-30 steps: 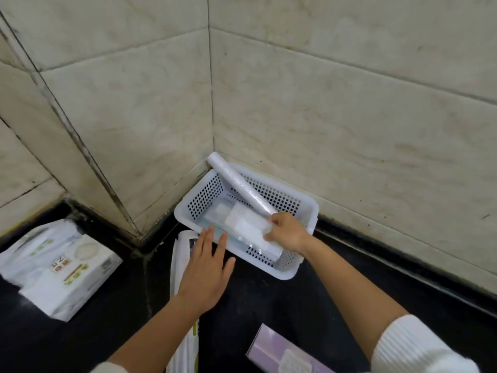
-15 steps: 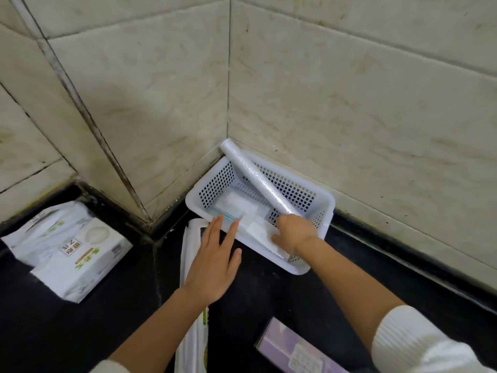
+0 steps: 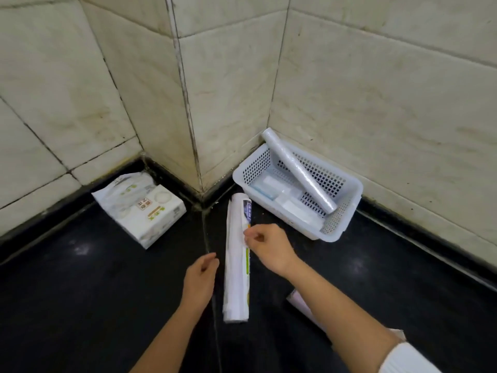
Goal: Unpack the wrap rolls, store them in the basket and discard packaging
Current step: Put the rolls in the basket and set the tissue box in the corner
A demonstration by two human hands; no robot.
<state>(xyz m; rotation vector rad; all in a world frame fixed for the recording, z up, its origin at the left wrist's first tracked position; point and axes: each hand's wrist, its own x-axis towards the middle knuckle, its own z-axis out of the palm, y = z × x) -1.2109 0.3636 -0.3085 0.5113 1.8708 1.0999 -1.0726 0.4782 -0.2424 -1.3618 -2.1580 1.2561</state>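
Observation:
A white perforated basket (image 3: 347, 211) stands in the wall corner on the black counter. An unwrapped clear wrap roll (image 3: 298, 170) leans slantwise in it, its top end over the back rim, above flat white packs (image 3: 282, 197). A packaged roll (image 3: 236, 259) in white printed wrapping lies lengthwise in front of the basket. My right hand (image 3: 269, 247) is at the package's right side, fingers curled and pinching at its edge. My left hand (image 3: 201, 278) hovers just left of the package, fingers loosely apart, holding nothing.
A white tissue pack (image 3: 145, 211) in a plastic bag lies at the left by the wall. A pale box (image 3: 304, 305) is partly hidden under my right forearm. Tiled walls close the back and right.
My right hand let go of the roll in the basket and moved down-left to the packaged roll. My left hand drew back beside the package. The view shifted, the basket now lying further right.

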